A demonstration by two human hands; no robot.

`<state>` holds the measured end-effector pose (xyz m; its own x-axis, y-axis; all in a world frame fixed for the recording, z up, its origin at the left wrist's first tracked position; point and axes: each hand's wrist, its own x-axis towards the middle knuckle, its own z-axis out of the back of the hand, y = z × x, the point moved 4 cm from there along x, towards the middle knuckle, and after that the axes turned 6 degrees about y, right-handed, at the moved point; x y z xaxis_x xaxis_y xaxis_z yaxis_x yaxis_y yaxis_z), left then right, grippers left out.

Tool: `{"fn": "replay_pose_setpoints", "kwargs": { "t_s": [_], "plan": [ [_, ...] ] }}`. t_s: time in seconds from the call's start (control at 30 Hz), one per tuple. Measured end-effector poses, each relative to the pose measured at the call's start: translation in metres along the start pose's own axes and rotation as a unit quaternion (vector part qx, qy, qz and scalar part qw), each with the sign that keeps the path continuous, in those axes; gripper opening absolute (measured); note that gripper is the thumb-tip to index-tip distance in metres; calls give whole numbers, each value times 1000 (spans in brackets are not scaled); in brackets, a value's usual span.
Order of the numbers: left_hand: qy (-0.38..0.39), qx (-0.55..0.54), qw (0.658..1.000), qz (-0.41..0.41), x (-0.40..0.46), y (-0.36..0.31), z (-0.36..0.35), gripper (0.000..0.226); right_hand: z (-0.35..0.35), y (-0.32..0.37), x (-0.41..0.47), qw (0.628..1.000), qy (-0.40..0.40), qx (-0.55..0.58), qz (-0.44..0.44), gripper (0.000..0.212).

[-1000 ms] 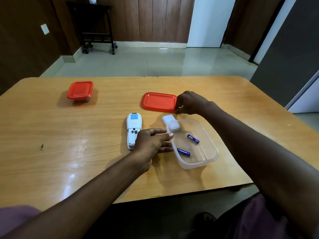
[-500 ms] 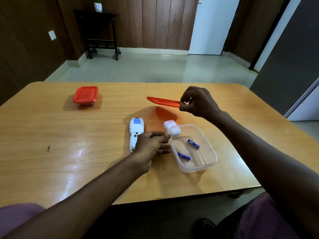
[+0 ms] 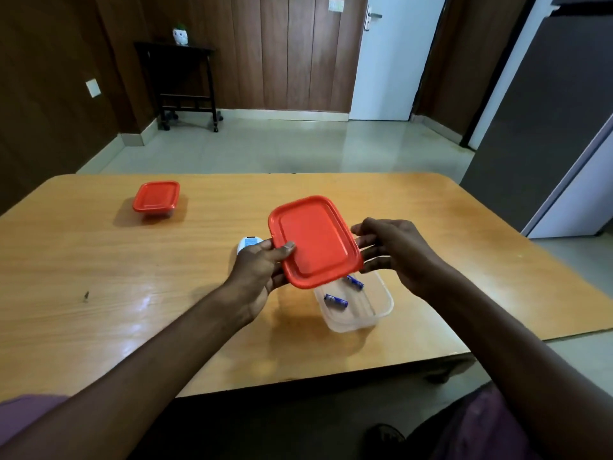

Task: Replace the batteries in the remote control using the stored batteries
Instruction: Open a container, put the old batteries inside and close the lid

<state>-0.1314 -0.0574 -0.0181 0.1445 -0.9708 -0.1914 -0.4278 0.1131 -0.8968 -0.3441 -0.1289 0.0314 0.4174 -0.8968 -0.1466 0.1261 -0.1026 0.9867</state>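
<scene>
A red lid (image 3: 315, 240) hovers tilted above the clear plastic container (image 3: 381, 310), which holds two blue batteries (image 3: 335, 300). My left hand (image 3: 262, 270) grips the lid's near-left edge with the thumb on top. On the lid's right side, my right hand (image 3: 394, 250) has its fingers spread along the edge; whether it grips is unclear. Only the top of the white remote control (image 3: 249, 243) shows, behind my left hand. The white battery cover is hidden by the lid.
A second container with a red lid (image 3: 156, 197) sits closed at the table's far left. The wooden table (image 3: 99, 277) ends close in front of me. A dark side table (image 3: 185, 81) stands by the far wall.
The red lid was lifted off the table by my right hand and brought over the container. My left hand left the remote and took hold of the lid's left edge.
</scene>
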Motion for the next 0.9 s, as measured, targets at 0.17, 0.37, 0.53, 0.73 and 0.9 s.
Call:
{"fn": "replay_pose_setpoints", "kwargs": {
  "t_s": [0.17, 0.37, 0.53, 0.73, 0.9],
  "plan": [
    [31, 162, 986, 8, -9, 13, -12, 32, 12, -11, 6, 990, -29, -133, -38, 11],
    [37, 299, 954, 11, -8, 27, -16, 32, 15, -20, 8, 931, -74, -348, -82, 14],
    [66, 231, 970, 44, -11, 38, -22, 31, 13, -15, 8, 848, -96, -518, -66, 19],
    [70, 198, 975, 68, -12, 39, -25, 36, 13, -20, 11, 893, -77, -441, -58, 25],
    [42, 176, 979, 95, -11, 36, -15, 36, 12, -26, 15, 934, -58, -346, -69, 29]
  ]
}}
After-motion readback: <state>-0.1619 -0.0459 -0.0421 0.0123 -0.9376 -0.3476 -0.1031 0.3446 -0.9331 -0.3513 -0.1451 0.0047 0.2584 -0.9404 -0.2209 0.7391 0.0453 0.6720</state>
